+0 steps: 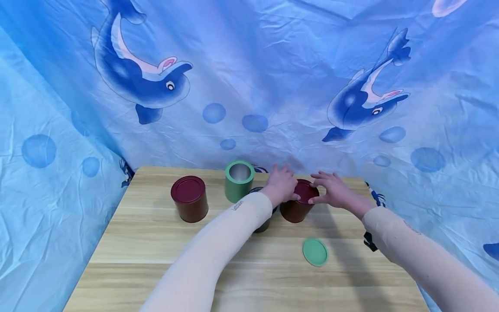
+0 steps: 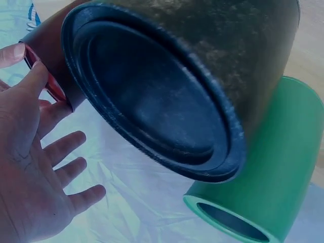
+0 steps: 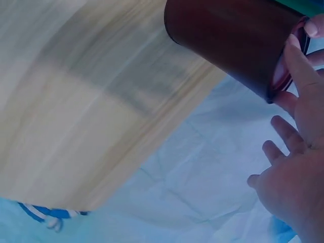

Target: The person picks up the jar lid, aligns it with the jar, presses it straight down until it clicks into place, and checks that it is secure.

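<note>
A blue cloth (image 1: 273,65) printed with dolphins and bubbles hangs behind and beside a wooden table (image 1: 117,260). Two pale sleeves, left (image 1: 218,242) and right (image 1: 429,255), reach across from the near side. Four cans stand upright: a red can (image 1: 191,206) on the left, a green can (image 1: 235,190) with an uncovered top near the far edge, a dark can (image 1: 262,226) partly hidden by the left forearm, and the right-hand red can (image 1: 294,212) just beside it, between the hands. The left hand (image 1: 280,184) and right hand (image 1: 335,190) meet that can's red lid (image 1: 306,190) from opposite sides, thumb and forefinger at the rim, outer fingers spread wide. I cannot tell whether either hand truly pinches the lid, which sits on the can. Nearer, a round green lid (image 1: 315,252) lies flat on the tabletop.
</note>
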A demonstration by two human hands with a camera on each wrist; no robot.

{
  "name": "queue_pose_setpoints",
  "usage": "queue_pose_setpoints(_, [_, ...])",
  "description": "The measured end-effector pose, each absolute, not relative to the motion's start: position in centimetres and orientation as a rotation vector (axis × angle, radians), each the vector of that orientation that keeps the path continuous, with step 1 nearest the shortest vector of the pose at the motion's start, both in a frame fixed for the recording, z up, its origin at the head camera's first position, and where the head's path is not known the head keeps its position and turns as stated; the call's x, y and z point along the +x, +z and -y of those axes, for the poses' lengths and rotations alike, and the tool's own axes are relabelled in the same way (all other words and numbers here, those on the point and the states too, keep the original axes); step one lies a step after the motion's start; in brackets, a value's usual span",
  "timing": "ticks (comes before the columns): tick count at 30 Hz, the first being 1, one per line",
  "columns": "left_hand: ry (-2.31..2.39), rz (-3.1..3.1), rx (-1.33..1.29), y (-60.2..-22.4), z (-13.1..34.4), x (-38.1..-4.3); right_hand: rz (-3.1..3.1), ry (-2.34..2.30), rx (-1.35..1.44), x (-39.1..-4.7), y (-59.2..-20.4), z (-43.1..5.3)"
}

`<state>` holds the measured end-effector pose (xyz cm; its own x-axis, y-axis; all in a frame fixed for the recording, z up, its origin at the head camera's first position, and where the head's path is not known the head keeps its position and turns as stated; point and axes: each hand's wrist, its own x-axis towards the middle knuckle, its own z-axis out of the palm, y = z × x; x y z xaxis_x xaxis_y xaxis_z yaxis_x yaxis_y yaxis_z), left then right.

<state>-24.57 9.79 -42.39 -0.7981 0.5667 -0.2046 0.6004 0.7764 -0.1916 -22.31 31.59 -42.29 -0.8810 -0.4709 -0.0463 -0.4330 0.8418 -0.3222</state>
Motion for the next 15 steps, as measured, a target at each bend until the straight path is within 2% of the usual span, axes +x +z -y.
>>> queue_pose_setpoints(7, [-0.255, -2.871, 0.964, -43.3, -8.7, -24.3, -2.915, -0.601, -0.717, -21.6, -43.7, -32.3])
queue_pose_setpoints(15, [-0.199, -2.939, 1.077, -42.5, -8.7, -23.2, -2.984, -0.706, -0.684, -20.7, -43.2, -33.2])
